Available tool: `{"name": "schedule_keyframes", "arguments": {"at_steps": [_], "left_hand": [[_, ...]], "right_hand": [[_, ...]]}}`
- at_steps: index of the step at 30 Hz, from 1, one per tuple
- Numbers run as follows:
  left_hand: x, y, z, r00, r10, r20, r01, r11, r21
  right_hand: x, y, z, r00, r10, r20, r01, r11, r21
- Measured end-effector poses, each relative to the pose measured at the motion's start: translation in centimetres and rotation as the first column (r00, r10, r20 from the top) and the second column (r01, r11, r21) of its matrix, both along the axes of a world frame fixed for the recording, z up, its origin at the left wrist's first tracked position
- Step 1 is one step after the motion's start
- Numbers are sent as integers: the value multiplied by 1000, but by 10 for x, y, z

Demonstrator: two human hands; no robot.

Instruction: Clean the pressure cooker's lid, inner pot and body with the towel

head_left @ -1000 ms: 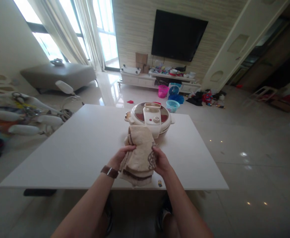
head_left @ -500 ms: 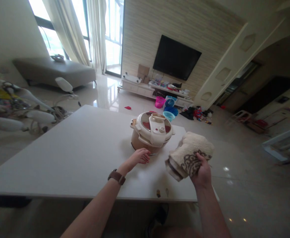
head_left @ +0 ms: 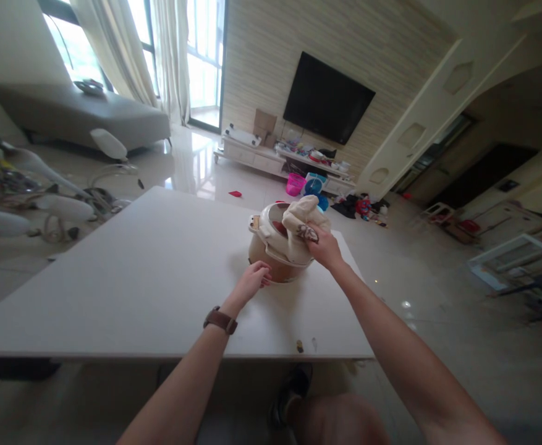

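Observation:
A cream electric pressure cooker (head_left: 262, 248) with a glass-windowed lid stands on the white table (head_left: 127, 278). My right hand (head_left: 325, 249) is closed on a bunched cream towel (head_left: 304, 216) with a brown pattern, which lies over the right side of the cooker's lid and hides the lid handle. Close to the front of the cooker's body is my left hand (head_left: 252, 279), its fingers loosely bent and apart, with nothing visible in it. Whether its fingertips touch the cooker is hard to tell. A brown-strapped watch (head_left: 220, 320) is on the left wrist.
Two small objects, one of them a dark brown piece (head_left: 300, 346), lie near the table's front edge. Beyond the table are a pink basket (head_left: 295, 184), a low white cabinet (head_left: 251, 159) and a wall-mounted television (head_left: 329, 99). Exercise-like equipment (head_left: 62, 207) stands at left.
My right hand has brought the towel left and up onto the cooker's lid. My left hand has shifted slightly up and left, its fingers more bent. The view has tilted a little.

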State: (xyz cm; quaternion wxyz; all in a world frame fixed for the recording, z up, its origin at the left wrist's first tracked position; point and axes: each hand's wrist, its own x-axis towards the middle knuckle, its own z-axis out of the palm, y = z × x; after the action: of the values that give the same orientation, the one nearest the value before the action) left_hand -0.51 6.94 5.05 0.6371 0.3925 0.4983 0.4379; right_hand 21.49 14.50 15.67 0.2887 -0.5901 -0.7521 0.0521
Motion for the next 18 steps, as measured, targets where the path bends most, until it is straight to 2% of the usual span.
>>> {"name": "schedule_keyframes", "arguments": {"at_steps": [3,6,8,10,12,14,18], "left_hand": [[-7,-1,2,1000,16,13,-16,1000,5],[-11,-4,4,999,23,28,-23,1000,12],[-13,-5,5,999,29,30,-30,999,25],[-15,-6,7,999,36,24,-37,998,45],[-17,-6,7,999,42,18,-43,998,55],[-17,-5,8,999,41,19,-42,998,46],[-15,-4,9,999,34,16,-34,999,38]], "right_hand": [[19,3,-5,970,-84,-229,89,996,9],[35,18,-7,873,-195,-448,220,976,4],[40,28,-9,844,-249,-475,276,961,-12],[40,29,-15,852,-255,-457,288,958,3],[36,18,-27,862,-213,-461,263,964,46],[29,-4,-44,847,-157,-507,228,970,81],[14,-58,-95,803,-112,-585,224,967,122]]}}
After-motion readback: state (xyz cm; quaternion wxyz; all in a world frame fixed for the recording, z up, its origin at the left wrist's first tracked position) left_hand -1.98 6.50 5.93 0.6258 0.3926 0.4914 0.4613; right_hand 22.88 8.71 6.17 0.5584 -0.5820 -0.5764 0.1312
